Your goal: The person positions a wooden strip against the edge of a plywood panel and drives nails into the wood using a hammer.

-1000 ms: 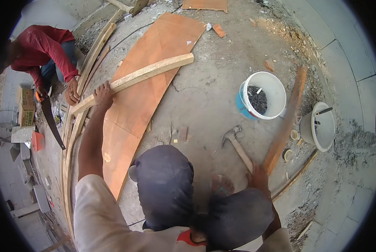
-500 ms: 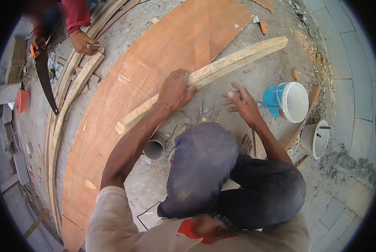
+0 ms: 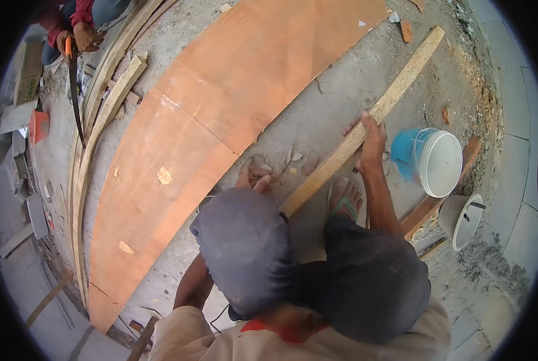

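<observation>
A long, square-edged wooden batten (image 3: 395, 93) slants from beside my knee up to the far right. My right hand (image 3: 371, 144) is closed around its middle, thumb on top. The batten's near end is hidden behind my knee. My left hand (image 3: 254, 175) is off the batten, low over the ground by the edge of a curved plywood sheet (image 3: 203, 102). Its fingers are loosely bent and apart, with nothing visible in them; my knee covers part of the hand.
A blue and white bucket (image 3: 428, 161) stands right of my right hand, with a tilted pale container (image 3: 461, 219) behind it. At the upper left, another person's hands (image 3: 79, 39) hold a handsaw (image 3: 75, 90) beside long wooden strips (image 3: 91, 129). My sandalled foot (image 3: 344, 195) is below the batten.
My left hand has let go of the batten and moved down towards the ground. My right hand has taken hold of it, and the batten is off the plywood, to the right and more steeply angled.
</observation>
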Action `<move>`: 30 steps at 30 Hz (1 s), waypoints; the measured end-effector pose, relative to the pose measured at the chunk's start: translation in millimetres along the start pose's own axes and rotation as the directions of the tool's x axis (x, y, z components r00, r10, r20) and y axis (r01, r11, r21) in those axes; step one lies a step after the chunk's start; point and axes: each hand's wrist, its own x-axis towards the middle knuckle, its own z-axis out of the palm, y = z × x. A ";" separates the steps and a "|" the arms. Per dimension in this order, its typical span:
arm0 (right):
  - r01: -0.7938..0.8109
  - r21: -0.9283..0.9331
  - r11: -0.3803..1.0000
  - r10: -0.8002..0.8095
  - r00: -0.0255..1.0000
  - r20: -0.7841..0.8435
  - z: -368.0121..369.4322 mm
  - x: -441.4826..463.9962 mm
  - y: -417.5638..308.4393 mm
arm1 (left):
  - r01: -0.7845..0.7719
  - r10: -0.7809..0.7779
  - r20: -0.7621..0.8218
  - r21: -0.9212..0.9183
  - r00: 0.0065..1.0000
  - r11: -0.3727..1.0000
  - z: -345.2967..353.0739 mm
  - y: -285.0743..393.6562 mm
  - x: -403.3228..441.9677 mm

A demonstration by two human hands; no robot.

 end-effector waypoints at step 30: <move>-0.255 0.149 0.955 0.207 0.938 0.277 -42.3 61.5 4.5 | -0.178 -0.073 -0.265 -0.801 0.961 0.572 -40.2 -18.9 -14.8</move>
